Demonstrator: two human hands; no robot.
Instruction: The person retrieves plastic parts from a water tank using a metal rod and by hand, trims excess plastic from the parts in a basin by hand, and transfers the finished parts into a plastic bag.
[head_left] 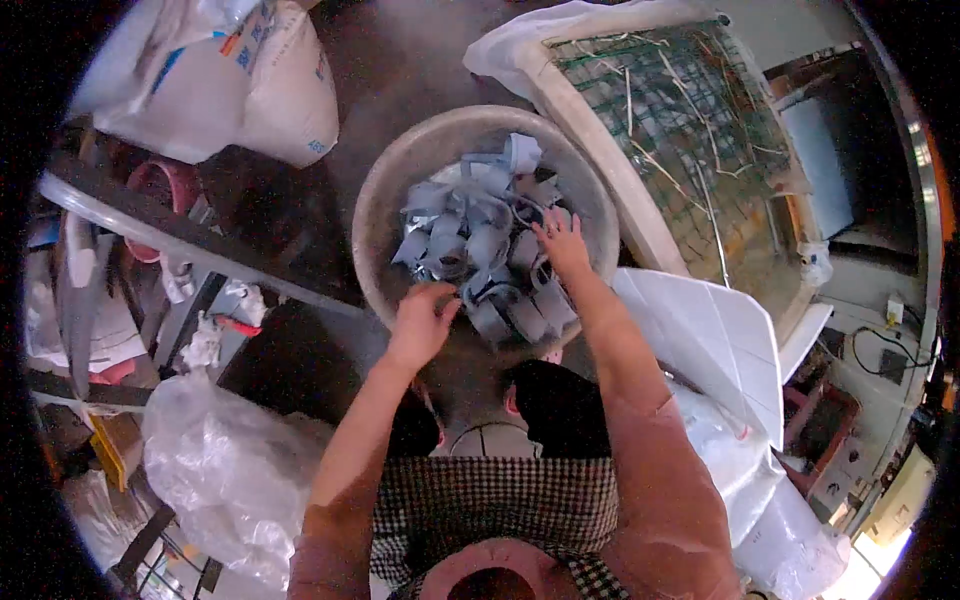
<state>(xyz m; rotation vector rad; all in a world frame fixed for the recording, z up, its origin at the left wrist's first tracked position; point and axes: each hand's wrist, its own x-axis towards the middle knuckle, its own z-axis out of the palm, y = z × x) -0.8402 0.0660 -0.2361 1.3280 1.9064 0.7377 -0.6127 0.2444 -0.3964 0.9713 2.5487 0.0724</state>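
Observation:
A wide round tub (375,190) in front of me holds a heap of grey curved pieces (486,247), looking like short plastic ring or sleeve sections. My right hand (563,243) reaches over the right part of the heap, its fingers apart and touching the pieces. At the tub's near left rim is my left hand (427,318), with its fingers curled and thumb close to them. Whatever may be between those fingers is too small to make out.
Filled white sacks (255,90) stand at upper left. A metal frame bar (200,245) runs along the left, above crumpled clear plastic (225,470). To the right lie a framed bin with green mesh (680,120) and a white panel (715,340).

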